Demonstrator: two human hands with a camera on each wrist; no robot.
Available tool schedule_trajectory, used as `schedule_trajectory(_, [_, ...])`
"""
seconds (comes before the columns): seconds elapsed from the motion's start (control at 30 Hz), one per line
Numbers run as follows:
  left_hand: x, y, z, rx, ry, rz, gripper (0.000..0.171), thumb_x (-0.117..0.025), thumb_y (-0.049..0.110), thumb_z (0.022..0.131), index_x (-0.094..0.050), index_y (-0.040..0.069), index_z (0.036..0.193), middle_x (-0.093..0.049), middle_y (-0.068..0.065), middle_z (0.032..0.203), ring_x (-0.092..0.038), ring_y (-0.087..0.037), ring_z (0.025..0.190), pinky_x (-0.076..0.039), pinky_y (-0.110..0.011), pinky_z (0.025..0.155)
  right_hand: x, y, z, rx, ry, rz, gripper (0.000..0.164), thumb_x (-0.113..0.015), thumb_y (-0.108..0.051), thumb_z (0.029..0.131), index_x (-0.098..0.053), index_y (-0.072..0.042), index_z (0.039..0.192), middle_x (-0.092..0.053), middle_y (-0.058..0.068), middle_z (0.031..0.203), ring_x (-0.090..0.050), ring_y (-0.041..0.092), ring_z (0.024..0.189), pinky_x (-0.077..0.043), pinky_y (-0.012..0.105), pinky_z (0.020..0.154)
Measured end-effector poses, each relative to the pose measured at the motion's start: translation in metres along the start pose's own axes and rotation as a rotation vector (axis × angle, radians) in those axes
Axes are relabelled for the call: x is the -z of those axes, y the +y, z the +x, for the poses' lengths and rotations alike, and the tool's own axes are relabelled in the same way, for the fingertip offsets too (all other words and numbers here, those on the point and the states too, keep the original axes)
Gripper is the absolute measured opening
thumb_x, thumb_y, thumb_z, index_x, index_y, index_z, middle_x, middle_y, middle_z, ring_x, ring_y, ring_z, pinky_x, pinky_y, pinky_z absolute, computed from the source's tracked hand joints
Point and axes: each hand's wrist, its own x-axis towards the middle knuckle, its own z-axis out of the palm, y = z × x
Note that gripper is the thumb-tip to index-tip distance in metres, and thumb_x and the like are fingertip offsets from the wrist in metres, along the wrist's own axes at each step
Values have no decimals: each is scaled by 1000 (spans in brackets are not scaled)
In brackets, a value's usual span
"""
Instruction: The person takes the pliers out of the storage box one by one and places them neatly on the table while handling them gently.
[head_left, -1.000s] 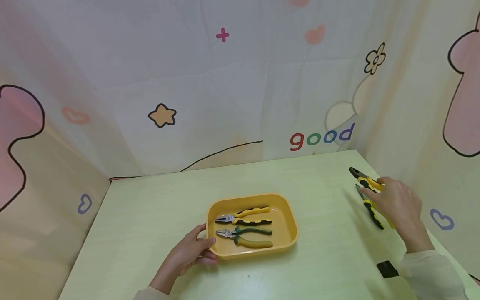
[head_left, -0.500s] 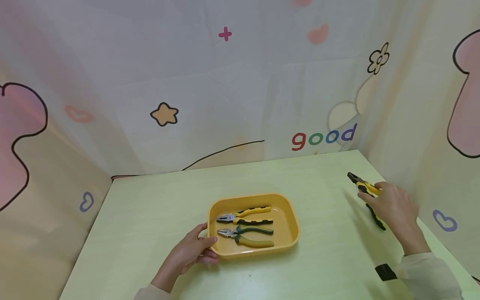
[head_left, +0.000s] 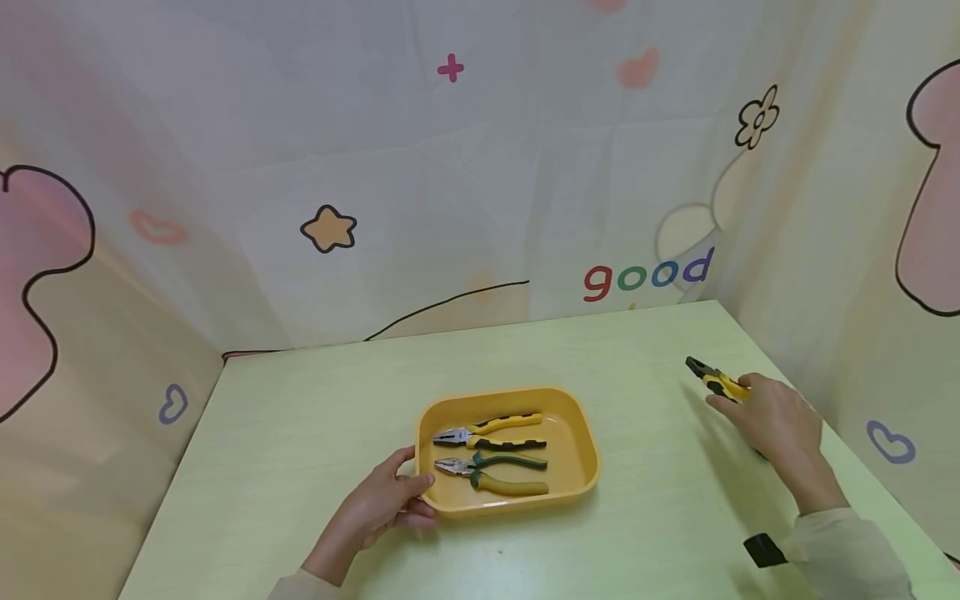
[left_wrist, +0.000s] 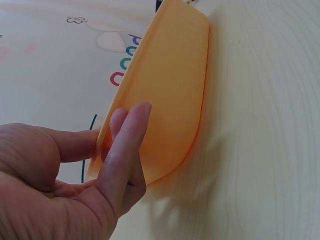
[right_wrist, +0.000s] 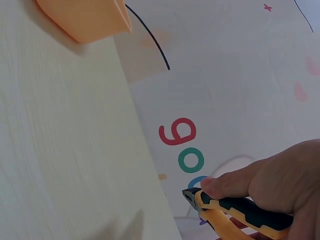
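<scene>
- Held blk/yellow pliers [head_left: 718, 382] over the far-right part of the table [head_left: 637, 525], jaws pointing far-left; prob. raised off it.
- Gripped those by the handles in R hand [head_left: 780, 417], thumb on one side, fingers curled round the other. Prob. called for a firm pinch close behind the pivot, so as not to let handles splay or nose dip.
- Saw a small dark tip [head_left: 759, 454] just near of R hand; couldn't tell of what. Seemed wise to pass w/o snagging it.
- Pinched yellow tray [head_left: 573, 454] on the table, left of R hand, at its left end w/ L hand [head_left: 378, 502]. Prob. needed light pressure only: enough to stop sliding, not to tip.
- Found two pairs inside, noses left: yellow/blk pair [head_left: 467, 437] on the far side, green-handled pair [head_left: 472, 468] on the near side.
- Got from R wrist view: thumb tip right by the pivot, handles apart; mostly hidden in head view. Lost tray's contents there.
- Got from L wrist view: fingers against tray's outer wall, thumb at the rim. Lost both inner pairs.
- Got from head view only: whole layout, plus blk block [head_left: 763, 550] by R cuff [head_left: 851, 542].
- Read full "good" lettering [head_left: 633, 277] on bkgd cloth [head_left: 450, 167] there; partly covered in R wrist view.
</scene>
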Motion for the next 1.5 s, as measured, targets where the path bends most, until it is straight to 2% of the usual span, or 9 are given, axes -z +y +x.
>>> schedule_trajectory(0.17, [0,0,0,2,0,0,68,-56,6,106,-16,-1,161,-64,-23,99,-71,-20,70,-67,-38,69,-5,0,1,2,-15,5,71,-71,-46,94,-57,14,127,-64,34,104,-57,35,74,-44,40,52])
schedule_trajectory(0.43, [1,0,0,1,-3,-1,68,-56,7,106,-16,-1,161,-64,-23,100,-71,-21,70,-67,-38,69,-13,1,6,-15,-50,8,67,-71,-46,93,-59,14,120,-62,24,89,-55,34,72,-43,40,53])
schedule_trajectory(1.5, [-1,3,-2,20,12,6,68,-57,7,106,-17,-1,160,-65,-23,97,-71,-19,69,-66,-36,68,-27,6,17,-61,-114,12,56,-71,-47,93,-57,7,102,-53,15,77,-51,31,70,-40,39,55])
